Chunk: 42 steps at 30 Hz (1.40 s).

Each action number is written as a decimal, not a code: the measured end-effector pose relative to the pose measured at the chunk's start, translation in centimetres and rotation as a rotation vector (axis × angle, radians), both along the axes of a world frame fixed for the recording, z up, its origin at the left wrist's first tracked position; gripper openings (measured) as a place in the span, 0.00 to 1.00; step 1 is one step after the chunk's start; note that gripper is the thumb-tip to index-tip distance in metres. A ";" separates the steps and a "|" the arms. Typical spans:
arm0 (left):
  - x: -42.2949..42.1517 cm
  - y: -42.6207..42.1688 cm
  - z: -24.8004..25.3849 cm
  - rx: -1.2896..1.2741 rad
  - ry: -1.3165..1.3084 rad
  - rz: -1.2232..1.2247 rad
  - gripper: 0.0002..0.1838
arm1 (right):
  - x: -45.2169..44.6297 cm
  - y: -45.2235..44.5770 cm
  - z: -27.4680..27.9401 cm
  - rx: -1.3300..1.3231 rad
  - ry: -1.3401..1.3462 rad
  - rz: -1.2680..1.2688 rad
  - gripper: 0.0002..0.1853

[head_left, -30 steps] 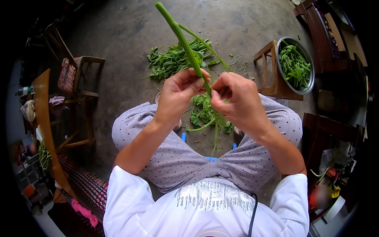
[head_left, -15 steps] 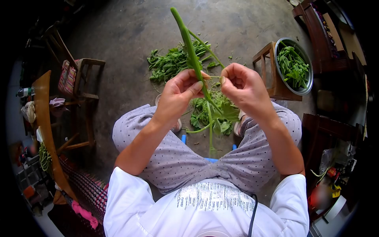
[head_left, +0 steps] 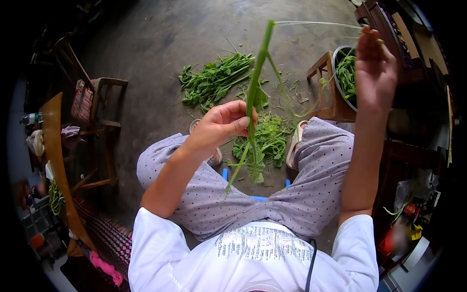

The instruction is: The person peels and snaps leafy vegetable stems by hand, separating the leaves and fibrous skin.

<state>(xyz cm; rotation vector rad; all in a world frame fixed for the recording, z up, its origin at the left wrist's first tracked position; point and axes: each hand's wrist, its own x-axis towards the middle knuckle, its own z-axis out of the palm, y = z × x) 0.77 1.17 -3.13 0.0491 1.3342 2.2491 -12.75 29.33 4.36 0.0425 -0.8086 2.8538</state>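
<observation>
The left hand [head_left: 219, 124] pinches the stem [head_left: 253, 90] partway along, over the scraps [head_left: 273, 136]; the right hand [head_left: 374, 75] pinches a thin string [head_left: 316, 23] running taut from the stem's far end. A firm but gentle left grip and a slow, even pull close along the stem should peel the string whole

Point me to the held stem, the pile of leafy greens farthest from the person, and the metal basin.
Held stem [head_left: 252, 92]: head view, upper part of its stalk.
Leafy pile [head_left: 214, 80]: head view, middle of the heap.
Metal basin [head_left: 334, 65]: head view, left rim.
</observation>
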 end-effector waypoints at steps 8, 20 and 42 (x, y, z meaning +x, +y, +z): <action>-0.4 -1.4 0.9 0.205 -0.050 0.050 0.09 | 0.4 6.8 -0.2 0.286 0.141 -0.043 0.13; -0.9 -0.3 0.4 0.241 0.048 0.201 0.13 | 10.2 -8.1 -2.4 1.191 -0.087 0.974 0.12; -0.3 0.6 1.4 -0.138 0.030 0.350 0.16 | 10.3 -9.9 -3.3 1.456 0.153 0.387 0.04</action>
